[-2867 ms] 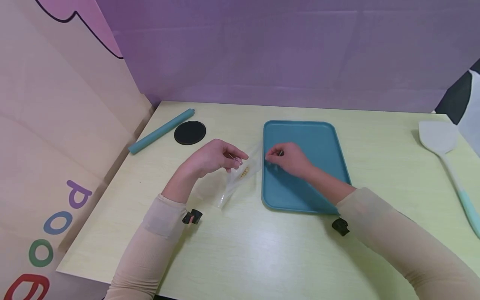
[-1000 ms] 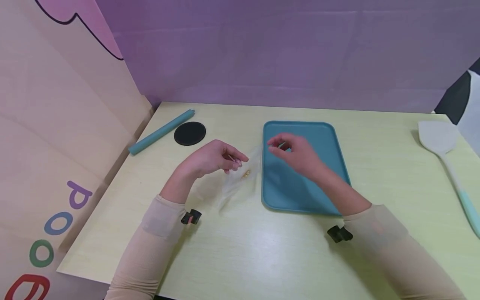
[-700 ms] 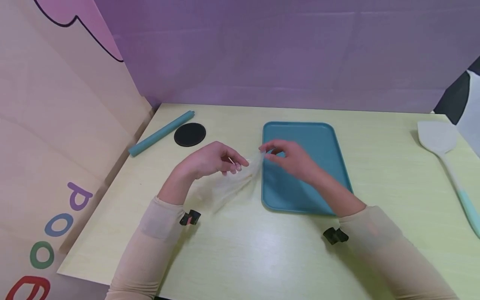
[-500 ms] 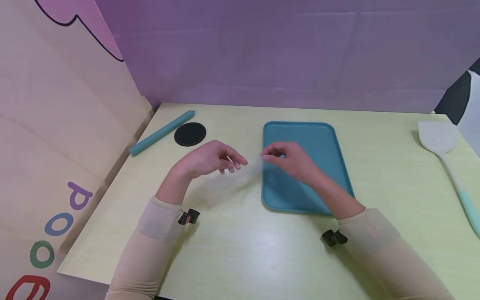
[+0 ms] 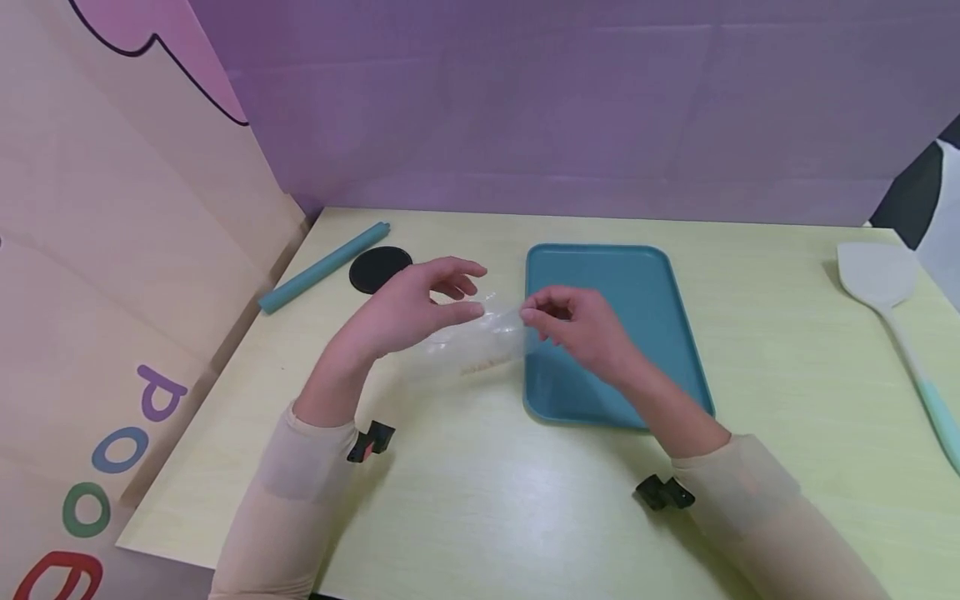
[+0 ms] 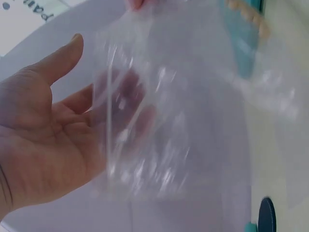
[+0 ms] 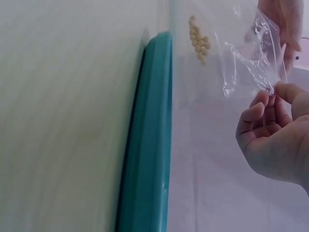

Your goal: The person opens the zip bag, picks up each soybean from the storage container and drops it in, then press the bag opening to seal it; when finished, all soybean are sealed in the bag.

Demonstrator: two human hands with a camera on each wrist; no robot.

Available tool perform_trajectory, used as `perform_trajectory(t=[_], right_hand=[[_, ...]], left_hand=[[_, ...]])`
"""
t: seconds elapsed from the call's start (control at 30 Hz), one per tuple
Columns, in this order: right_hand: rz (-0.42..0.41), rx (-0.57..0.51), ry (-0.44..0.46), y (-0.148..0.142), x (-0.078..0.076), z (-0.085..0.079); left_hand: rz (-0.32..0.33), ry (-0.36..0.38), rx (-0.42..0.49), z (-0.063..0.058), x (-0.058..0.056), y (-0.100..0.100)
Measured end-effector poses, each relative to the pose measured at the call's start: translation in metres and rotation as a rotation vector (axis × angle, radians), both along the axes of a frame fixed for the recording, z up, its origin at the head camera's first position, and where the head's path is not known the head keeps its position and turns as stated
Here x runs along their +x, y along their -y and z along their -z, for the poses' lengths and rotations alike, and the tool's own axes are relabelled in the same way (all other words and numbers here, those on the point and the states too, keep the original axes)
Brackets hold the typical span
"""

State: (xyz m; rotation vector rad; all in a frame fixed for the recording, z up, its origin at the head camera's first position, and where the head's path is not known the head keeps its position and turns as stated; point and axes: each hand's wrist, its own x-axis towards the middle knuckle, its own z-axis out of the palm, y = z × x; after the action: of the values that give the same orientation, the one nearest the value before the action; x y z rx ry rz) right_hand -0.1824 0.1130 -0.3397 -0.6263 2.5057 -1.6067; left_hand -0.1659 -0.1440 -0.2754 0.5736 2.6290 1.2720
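A clear plastic bag (image 5: 491, 340) hangs between the two hands, just left of the blue tray (image 5: 592, 412). Inside it, several small round tan pellets (image 7: 198, 41) lie together near the bag's bottom. My right hand (image 5: 592, 333) pinches the bag's edge between thumb and forefinger, over the tray's left rim; the right wrist view has this grip by the right hand (image 7: 280, 133). My left hand (image 5: 393, 312) holds nothing, its thumb and fingers spread apart beside the bag. In the left wrist view, the left hand's (image 6: 58, 130) fingertips show through the bag (image 6: 164, 121); whether they touch it I cannot tell.
A blue-green rod (image 5: 324, 268) and a black round disc (image 5: 378, 268) lie at the back left of the table (image 5: 480, 508). On the far right lies a white spatula (image 5: 879, 271) with a mint handle. Printed fabric stands along the left side and the back.
The right hand has come back to the bag and taken hold of its edge. The left hand has let go, its fingers parting and rising. The bag has swung to a more level position.
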Motion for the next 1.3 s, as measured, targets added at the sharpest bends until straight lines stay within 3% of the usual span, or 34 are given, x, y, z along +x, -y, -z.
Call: perform_trajectory(t=[0.13, 0.3, 0.53, 0.9, 1.1, 1.3], right_hand=[[0.023, -0.048, -0.026, 0.004, 0.007, -0.003], [0.042, -0.094, -0.068, 0.008, 0.015, -0.005], [0.043, -0.123, -0.118, 0.012, 0.023, -0.009], [-0.004, -0.193, -0.096, 0.012, 0.029, -0.01], [-0.008, -0.189, -0.116, 0.013, 0.029, -0.008], [0.0, -0.164, -0.155, 0.014, 0.031, -0.01]], left_hand=[[0.015, -0.098, -0.042, 0.0, 0.007, -0.013], [-0.016, -0.178, -0.104, 0.0, 0.014, -0.024], [-0.032, -0.22, -0.133, -0.001, 0.016, -0.029], [0.019, -0.234, -0.122, -0.002, 0.016, -0.029], [0.048, -0.238, -0.127, -0.001, 0.016, -0.03], [0.076, -0.286, -0.149, 0.0, 0.017, -0.032]])
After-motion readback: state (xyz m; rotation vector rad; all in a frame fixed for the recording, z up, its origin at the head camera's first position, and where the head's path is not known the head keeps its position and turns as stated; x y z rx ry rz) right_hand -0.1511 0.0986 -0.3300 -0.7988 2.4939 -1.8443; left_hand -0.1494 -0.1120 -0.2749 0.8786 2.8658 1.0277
